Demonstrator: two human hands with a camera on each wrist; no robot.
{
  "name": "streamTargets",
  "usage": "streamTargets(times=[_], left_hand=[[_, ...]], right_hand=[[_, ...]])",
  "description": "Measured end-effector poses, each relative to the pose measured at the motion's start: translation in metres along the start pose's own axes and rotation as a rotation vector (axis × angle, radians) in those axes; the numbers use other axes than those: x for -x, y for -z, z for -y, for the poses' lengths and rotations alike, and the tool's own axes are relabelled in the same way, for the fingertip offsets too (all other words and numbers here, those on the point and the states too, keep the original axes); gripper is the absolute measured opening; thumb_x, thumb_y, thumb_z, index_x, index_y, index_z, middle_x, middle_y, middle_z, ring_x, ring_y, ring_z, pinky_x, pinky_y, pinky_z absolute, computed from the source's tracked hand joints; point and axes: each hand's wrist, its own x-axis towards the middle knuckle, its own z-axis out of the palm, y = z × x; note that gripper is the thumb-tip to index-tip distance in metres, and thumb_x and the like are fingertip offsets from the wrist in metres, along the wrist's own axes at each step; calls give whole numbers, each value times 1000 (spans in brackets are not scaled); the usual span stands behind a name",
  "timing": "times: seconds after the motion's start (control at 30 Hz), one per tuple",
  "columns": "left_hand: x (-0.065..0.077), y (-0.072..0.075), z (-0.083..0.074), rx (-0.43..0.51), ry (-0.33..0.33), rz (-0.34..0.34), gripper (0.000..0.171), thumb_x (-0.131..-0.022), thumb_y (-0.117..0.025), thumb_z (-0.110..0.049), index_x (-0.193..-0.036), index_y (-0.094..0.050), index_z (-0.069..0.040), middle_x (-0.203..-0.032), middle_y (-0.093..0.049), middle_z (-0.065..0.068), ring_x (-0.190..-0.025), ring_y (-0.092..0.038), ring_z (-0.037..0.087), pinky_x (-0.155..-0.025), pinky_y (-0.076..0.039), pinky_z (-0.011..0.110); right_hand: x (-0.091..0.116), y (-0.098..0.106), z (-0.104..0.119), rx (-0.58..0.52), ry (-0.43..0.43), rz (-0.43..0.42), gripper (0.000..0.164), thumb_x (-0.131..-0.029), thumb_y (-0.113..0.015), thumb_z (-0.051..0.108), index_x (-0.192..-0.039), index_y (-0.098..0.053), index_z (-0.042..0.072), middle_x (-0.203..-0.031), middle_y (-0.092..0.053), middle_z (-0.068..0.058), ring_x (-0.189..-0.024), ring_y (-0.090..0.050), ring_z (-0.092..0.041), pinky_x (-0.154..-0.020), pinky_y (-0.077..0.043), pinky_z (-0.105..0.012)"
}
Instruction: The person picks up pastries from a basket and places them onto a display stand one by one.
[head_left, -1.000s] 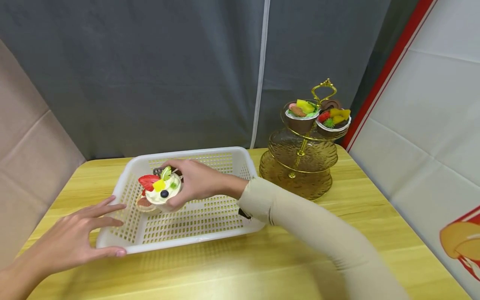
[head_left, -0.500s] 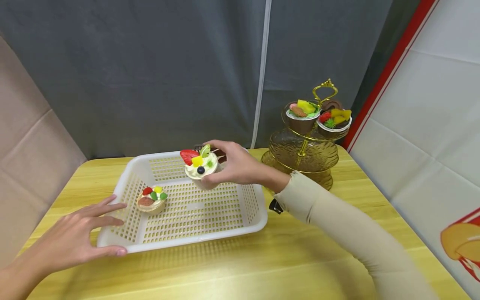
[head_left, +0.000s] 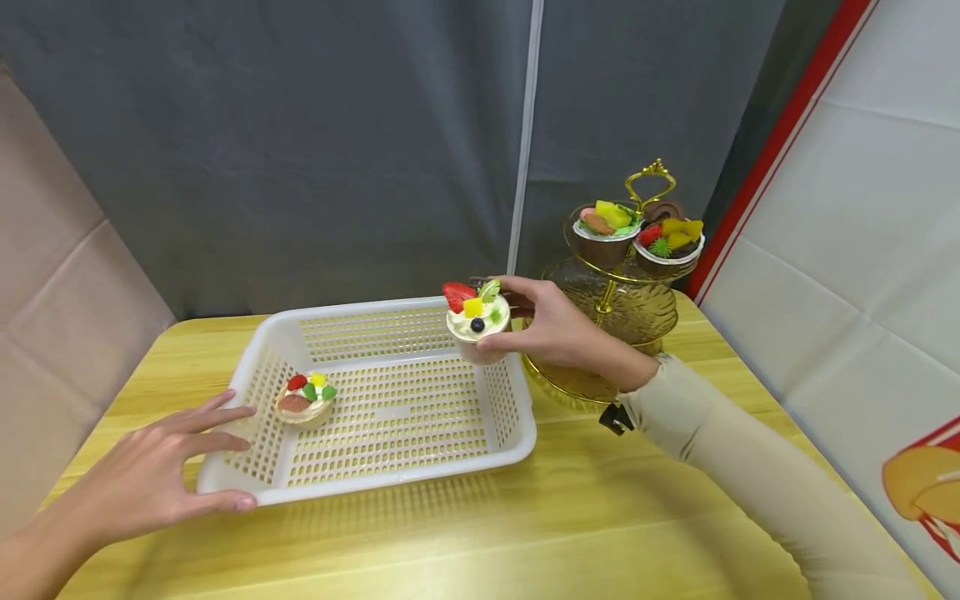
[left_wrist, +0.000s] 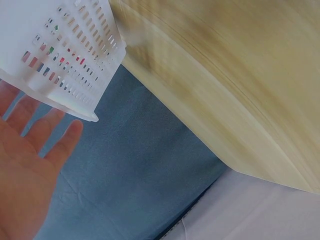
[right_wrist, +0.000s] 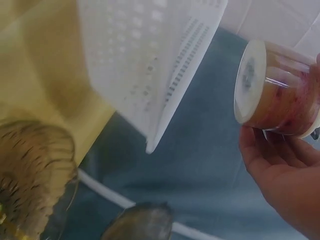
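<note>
My right hand (head_left: 558,329) grips a small cream dessert cup (head_left: 477,340), topped with strawberry, yellow fruit, a blueberry and a green leaf. The cup is above the right end of a white plastic basket (head_left: 367,482). In the right wrist view, the clear-sided cup (right_wrist: 280,95) shows reddish layers and a pale base, thumb and fingers around it. Spread over the basket's left end, my left hand (head_left: 153,471) has fairly straight fingers at the rim. A small fruit tart (head_left: 306,403) sits inside the basket near that hand.
Behind my right hand, to the right, stands a gold three-tier stand (head_left: 647,310) of amber plates. Its top tier bears chocolate cups with fruit (head_left: 603,246). A grey curtain (head_left: 337,167) hangs behind the wooden table (head_left: 465,533).
My right hand has lifted the dessert cup from the basket's left part and carried it right, toward the stand, uncovering the tart. My left hand stays at the rim.
</note>
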Motion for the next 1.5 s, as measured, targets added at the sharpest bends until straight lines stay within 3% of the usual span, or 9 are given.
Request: streamTargets(times=[0.37,0.63,0.77,0.87,1.07,1.23,1.5], left_hand=[[0,0,-1,-1,-4,-3,59,-51,-87,-64,-95,-77,-27,-136,-61,-3,-131,-49,7,-68,-47,60],[-1,1,-1,-6,1,7,59,-51,-87,-64,-95,-77,-27,-136,-61,-2,-118,-60,32,-68,-47,60],[0,0,-1,-7,-4,3,59,-51,-87,-64,-96,-77,-27,-136,-61,-2,-127,-55,19,-67,-47,60],[1,0,0,-3,-10,-3,60,-51,-87,-64,-96,-78,-26,-136,-61,-3,-133,-45,5,-67,-47,61],[0,-1,0,-2,-18,-10,59,-51,-87,-64,-96,-77,-27,-137,-60,-6,-135,-27,-13,-67,-47,59],[0,-2,2,-1,-32,-18,60,-51,-87,-65,-96,-77,-26,-136,-60,-7,-134,-21,-17,-66,-47,58],[0,-4,4,1,-22,-15,60,-51,-87,-65,-96,-77,-26,-136,-61,-3,-135,-29,-12,-66,-47,58]], right_hand=[[28,27,-16,-17,-120,-101,68,-80,-84,12,-138,-52,-2,-126,-63,-14,-112,-65,-25,-94,-51,-43],[45,39,-30,-4,-156,-154,65,-85,-80,16,-141,-50,1,-130,-61,-13,-116,-63,-25,-92,-52,-33],[49,43,-35,-3,-147,-159,63,-87,-78,13,-141,-49,-1,-129,-60,-15,-115,-62,-28,-89,-52,-27],[53,47,-38,23,-159,-165,65,-89,-76,15,-144,-46,-2,-131,-59,-16,-116,-61,-29,-89,-51,-25],[60,53,-43,25,-170,-190,66,-90,-74,12,-146,-42,-4,-134,-57,-21,-119,-60,-33,-88,-51,-21],[66,59,-45,24,-193,-210,72,-91,-72,10,-148,-35,-9,-141,-50,-25,-124,-56,-37,-86,-49,-16],[72,64,-50,29,-243,-241,66,-90,-74,15,-143,-43,-9,-131,-57,-24,-117,-60,-38,-81,-52,-19]])
